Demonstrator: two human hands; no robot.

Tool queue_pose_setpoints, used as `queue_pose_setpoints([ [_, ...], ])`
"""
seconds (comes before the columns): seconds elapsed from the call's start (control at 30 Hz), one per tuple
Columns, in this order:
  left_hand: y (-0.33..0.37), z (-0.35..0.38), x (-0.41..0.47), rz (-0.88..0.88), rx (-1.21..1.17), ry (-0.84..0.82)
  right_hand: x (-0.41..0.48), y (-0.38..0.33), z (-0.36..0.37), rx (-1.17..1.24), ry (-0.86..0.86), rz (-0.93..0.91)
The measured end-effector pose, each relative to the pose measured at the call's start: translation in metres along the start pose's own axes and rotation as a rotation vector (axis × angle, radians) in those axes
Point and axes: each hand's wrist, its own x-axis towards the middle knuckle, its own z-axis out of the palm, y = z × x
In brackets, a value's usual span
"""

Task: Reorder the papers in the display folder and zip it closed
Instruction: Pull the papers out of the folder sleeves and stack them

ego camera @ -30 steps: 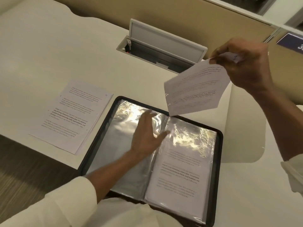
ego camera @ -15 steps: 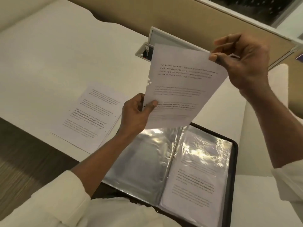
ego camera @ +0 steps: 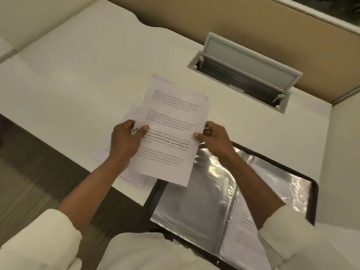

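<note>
Two hands hold one printed sheet [ego camera: 171, 133] at the centre of the frame, lifted above the desk [ego camera: 78, 75]. The left hand [ego camera: 126, 141] pinches its left edge, thumb on top and fingers curled beneath. The right hand [ego camera: 216, 141] pinches the right edge the same way. The sheet carries several paragraphs of black type, one line bolder than the rest, all too blurred to read.

Under the sheet, left of centre, a stack of papers [ego camera: 101, 152] lies flat on the desk, mostly hidden by the left hand and the sheet. The display folder [ego camera: 313, 191] lies open at lower right. It has a black edge, and its glossy plastic sleeves [ego camera: 194, 201] catch the light. The right-hand sleeve holds a typed page, partly hidden by the right forearm.

The desk is off-white. A grey cable hatch [ego camera: 243, 75] with its lid raised sits at upper right, in front of a tan partition [ego camera: 253, 26]. Dark floor [ego camera: 29, 182] shows at lower left.
</note>
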Motion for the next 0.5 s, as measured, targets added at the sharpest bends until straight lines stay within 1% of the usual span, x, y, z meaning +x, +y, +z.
queue_pose_setpoints([
  [0.1, -0.017, -0.024, 0.019, -0.034, 0.120, 0.026, 0.000, 0.020, 0.045, -0.031, 0.003, 0.100],
  [0.23, -0.033, -0.047, 0.042, -0.002, 0.333, 0.079, -0.005, 0.032, 0.091, 0.016, 0.019, 0.176],
  [0.37, -0.044, -0.062, 0.062, 0.006, 0.506, 0.120, -0.003, 0.037, 0.121, 0.007, 0.081, 0.204],
  [0.5, -0.048, -0.068, 0.076, -0.003, 0.616, 0.122, -0.001, 0.033, 0.140, 0.039, 0.121, 0.244],
])
